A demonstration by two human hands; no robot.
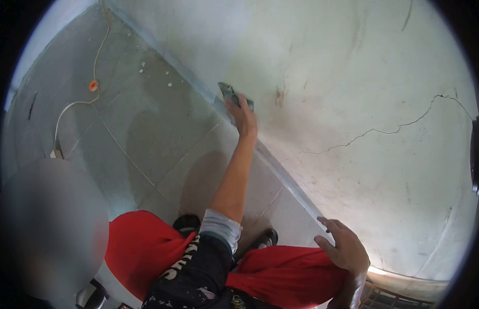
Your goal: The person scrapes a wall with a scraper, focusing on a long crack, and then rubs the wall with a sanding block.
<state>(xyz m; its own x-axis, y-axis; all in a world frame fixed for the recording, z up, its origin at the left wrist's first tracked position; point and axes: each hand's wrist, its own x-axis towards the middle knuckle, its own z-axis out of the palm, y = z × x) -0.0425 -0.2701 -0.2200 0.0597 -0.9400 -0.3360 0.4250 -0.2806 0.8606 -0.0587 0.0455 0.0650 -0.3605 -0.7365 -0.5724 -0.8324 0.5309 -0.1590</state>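
My left hand reaches forward, its fingers closed around a flat grey-green hand tool. The tool lies against the lower wall, by the grey strip where wall and floor meet; my fingers partly cover it. At the lower right is my right hand, fingers apart and slightly bent, beside the base of the wall. Nothing can be seen held in it. Whether its fingertips touch the strip, I cannot tell.
A long crack crosses the pale wall. On the tiled floor at left lie a white cable, an orange ring-shaped item and white crumbs. A blurred round area covers the lower left. A dark object is at the right edge.
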